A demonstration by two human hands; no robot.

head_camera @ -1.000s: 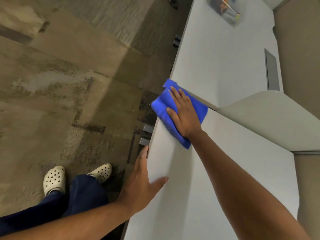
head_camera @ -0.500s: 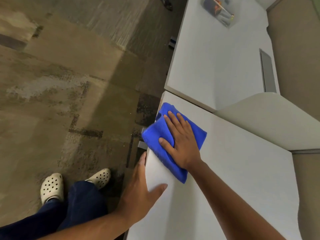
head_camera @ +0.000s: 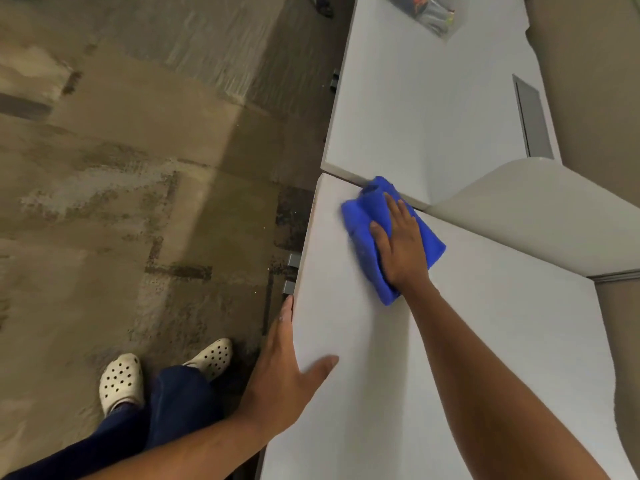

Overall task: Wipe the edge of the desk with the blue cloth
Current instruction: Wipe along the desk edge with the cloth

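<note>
1. Head view: a person's right hand (head_camera: 401, 249) presses flat on a folded, bright blue soft cloth (head_camera: 367, 237), fingers (head_camera: 393, 206) spread and extended rather than curled, pinning the fabric to the pale grey counter (head_camera: 467, 341) rather than gripping it.
2. The blue cloth lies on the counter top at its far end, its upper fold touching the seam where a second pale counter (head_camera: 415, 98) begins; it sits near, but not over, the counter's floor-side edge.
3. The left hand (head_camera: 287, 372) braces that floor-side edge nearer the person than the cloth, thumb lying on the top surface and fingers (head_camera: 286, 308) stretched straight along the rim, holding nothing.
4. Handling, as a judgement: the cloth looks light, limp and bunched in thick folds, so it should slide easily on the smooth counter and needs steady palm pressure; to work the edge, it would best be taken at the fold nearest the rim and draped over it.
5. Containers: a clear plastic pouch (head_camera: 427, 12) lies at the far end of the second counter, well apart from the cloth; it holds small coloured items too blurred to identify.
6. Below the counter edge, white perforated clogs (head_camera: 121, 381) stand on worn brown carpet (head_camera: 138, 168).
</note>
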